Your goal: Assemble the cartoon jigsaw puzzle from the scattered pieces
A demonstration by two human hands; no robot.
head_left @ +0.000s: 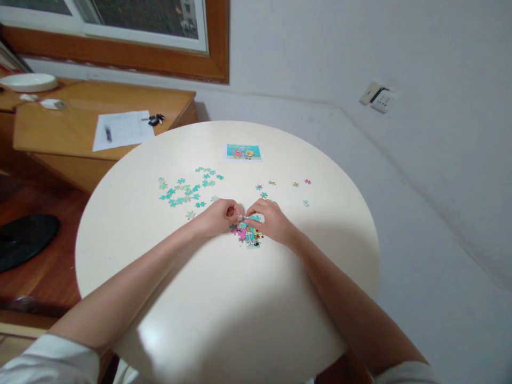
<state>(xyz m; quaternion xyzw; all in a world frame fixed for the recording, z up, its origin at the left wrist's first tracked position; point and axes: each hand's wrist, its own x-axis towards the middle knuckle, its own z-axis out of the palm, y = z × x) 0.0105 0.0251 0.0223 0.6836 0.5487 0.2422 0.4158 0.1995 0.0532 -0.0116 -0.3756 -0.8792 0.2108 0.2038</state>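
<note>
A partly joined jigsaw puzzle [248,236] in pink, teal and yellow lies on the round cream table [200,298]. At its upper left edge my left hand [222,216] is closed, thumb and forefinger pinched on a small puzzle piece. My right hand [272,220] reaches in from the other side, fingers pinched at the puzzle's top edge and partly covering it. Whether a separate piece sits in the right fingers is hidden. Beyond the hands, a picture card [243,153] with cartoon figures on teal lies flat.
Loose teal and pale green puzzle pieces [184,193] spread left of my hands. A few others, including a pink piece [308,182], lie to the right. Behind left, a wooden desk [76,128] holds a paper sheet [124,129], keys [156,120] and a white dish [30,81].
</note>
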